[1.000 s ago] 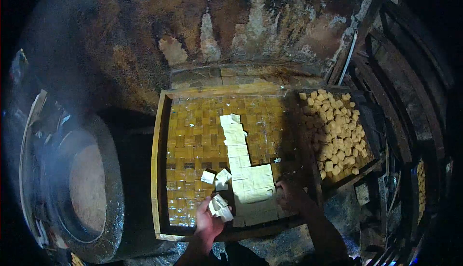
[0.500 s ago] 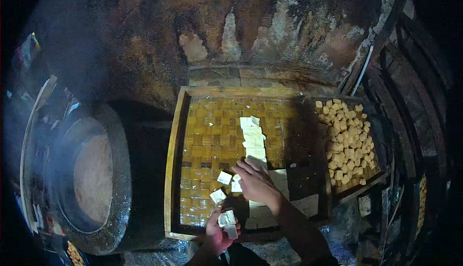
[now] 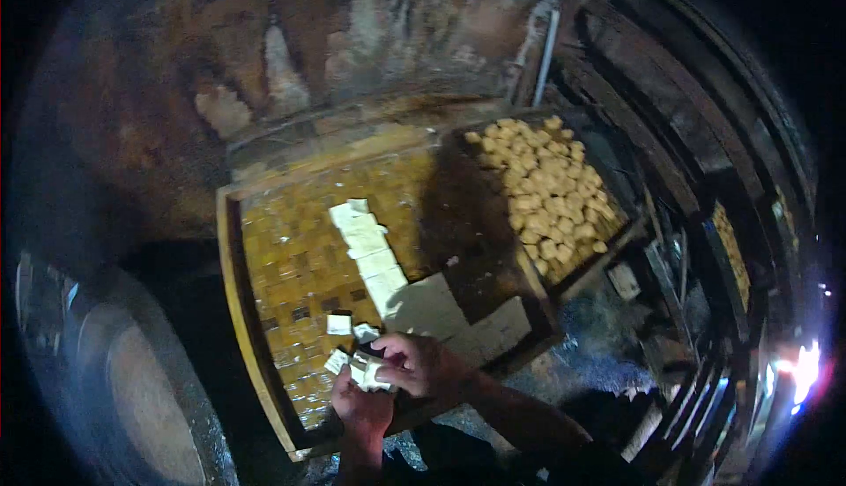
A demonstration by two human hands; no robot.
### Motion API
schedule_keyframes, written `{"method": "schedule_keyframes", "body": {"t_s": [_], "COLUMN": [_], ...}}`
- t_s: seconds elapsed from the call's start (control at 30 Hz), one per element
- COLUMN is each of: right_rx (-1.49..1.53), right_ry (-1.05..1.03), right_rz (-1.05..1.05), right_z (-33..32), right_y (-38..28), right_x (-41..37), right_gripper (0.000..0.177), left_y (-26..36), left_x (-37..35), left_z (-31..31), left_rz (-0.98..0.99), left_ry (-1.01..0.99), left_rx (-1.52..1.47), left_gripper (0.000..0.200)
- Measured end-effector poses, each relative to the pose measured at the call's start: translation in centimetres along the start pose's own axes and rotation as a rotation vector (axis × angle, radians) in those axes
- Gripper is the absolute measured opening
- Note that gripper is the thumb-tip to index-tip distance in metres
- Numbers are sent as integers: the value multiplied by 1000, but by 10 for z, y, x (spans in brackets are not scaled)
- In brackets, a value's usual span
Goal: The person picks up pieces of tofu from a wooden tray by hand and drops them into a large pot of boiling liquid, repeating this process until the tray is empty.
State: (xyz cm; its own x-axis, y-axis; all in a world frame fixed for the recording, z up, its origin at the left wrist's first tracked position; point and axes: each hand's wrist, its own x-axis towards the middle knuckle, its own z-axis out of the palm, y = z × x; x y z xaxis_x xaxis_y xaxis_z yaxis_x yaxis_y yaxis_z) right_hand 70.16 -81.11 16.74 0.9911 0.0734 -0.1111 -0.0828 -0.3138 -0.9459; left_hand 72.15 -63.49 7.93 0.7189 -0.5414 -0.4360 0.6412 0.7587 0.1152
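Note:
My left hand [image 3: 363, 408] is closed around a few white tofu pieces [image 3: 367, 373] at the near side of a woven bamboo tray [image 3: 282, 257]. My right hand [image 3: 418, 364] meets it from the right, thumb and fingers gripping the same tofu; its exact hold is partly hidden. Just beyond the hands lie small cut pieces, one a loose tofu square [image 3: 338, 324]. A row of white tofu slabs [image 3: 367, 246] runs away from me across the tray. More tofu slabs [image 3: 430, 308] lie in shadow to the right.
Right of the woven tray, a second tray holds a heap of golden fried tofu cubes [image 3: 548, 193]. A large round vat [image 3: 150, 389] stands at the left. A stained wall [image 3: 370, 37] rises behind, and dark wooden slats [image 3: 652, 72] line the right side.
My right hand has left the tofu row and come back to the pieces in my left hand. The view has turned to the right, so the trays appear tilted and further left.

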Motion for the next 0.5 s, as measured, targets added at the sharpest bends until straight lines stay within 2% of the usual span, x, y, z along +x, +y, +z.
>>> {"method": "schedule_keyframes", "body": {"t_s": [0.03, 0.07, 0.1, 0.13, 0.17, 0.23, 0.27, 0.3, 0.33, 0.37, 0.4, 0.43, 0.47, 0.5], "right_rx": [-188, -478, -767, -655, -536, -688, -689, -986, -1279, -1279, -948, -606, -604, -760], "right_ry": [170, 344, 513, 635, 752, 834, 844, 816, 769, 771, 806, 824, 826, 804], "right_rz": [-107, -74, -40, 25, 87, 426, 427, 304, 172, 175, 373, 553, 555, 505], "right_z": [2, -5, -22, -49, -73, -95, -96, -96, -98, -103, -108, -110, -111, -111], "right_y": [4, 32, 64, 73, 81, 106, 121, 136, 152, 163, 169, 174, 172, 171], "right_x": [-15, -29, -42, -57, -71, -97, -98, -100, -100, -98, -93, -91, -90, -87], "right_gripper": [55, 56, 57, 56, 56, 55, 55, 56, 58, 58, 53, 47, 47, 41], "left_y": [-6, -11, -14, -17, -25, -29, -32, -37, -43, -47, -51, -57, -59, -59], "left_x": [-1, -2, -4, -4, 3, -2, -5, -9, -13, -15, -11, -4, -1, 2], "left_z": [17, 16, 6, -3, -12, 1, 10, 25, 41, 48, 35, 11, 7, 2], "left_rz": [-28, -47, 60, 179, 110, 30, -43, -47, -205, -359, -363, -110, 167, 169], "left_ry": [123, 111, 9, -99, -18, -4, 18, 13, 73, 135, 138, 27, -95, -94], "left_rx": [2, 7, 332, 654, 604, 618, 624, 624, 373, 119, 123, 676, 1214, 1216], "left_gripper": [46, 46, 49, 53, 60, 57, 55, 55, 52, 49, 49, 43, 38, 38]}}
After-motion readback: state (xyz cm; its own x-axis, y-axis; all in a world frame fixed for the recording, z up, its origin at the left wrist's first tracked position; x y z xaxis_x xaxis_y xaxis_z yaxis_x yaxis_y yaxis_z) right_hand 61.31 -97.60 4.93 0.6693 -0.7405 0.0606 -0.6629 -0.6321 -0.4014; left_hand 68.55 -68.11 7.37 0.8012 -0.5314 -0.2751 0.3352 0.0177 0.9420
